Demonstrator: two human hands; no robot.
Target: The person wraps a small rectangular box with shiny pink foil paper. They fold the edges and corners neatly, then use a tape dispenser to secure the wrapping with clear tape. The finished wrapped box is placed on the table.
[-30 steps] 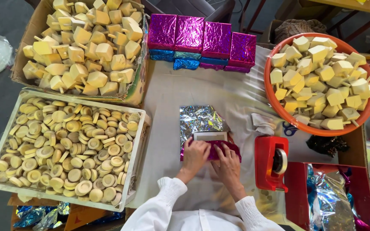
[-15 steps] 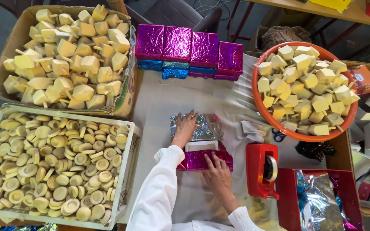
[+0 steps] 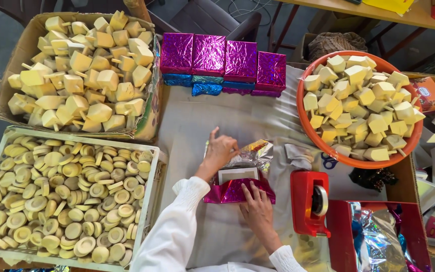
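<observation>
Head view, centre of frame: small white box [image 3: 237,175] on a sheet of shiny foil wrap [image 3: 250,153], pink side already folded over its near edge. Right hand [image 3: 258,206], fingers spread flat, presses the pink fold from below. Left hand [image 3: 220,150] pinches the far flap, lifting it toward the box; it is the nearer hand to that loose foil. Box's long axis runs left-right. Lower right: red tape dispenser [image 3: 310,201]. Top: wrapped pink boxes [image 3: 222,58]

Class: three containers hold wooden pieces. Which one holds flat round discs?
The white crate at lower left: it holds discs, while the cardboard box and orange bowl hold blocky tops.
</observation>
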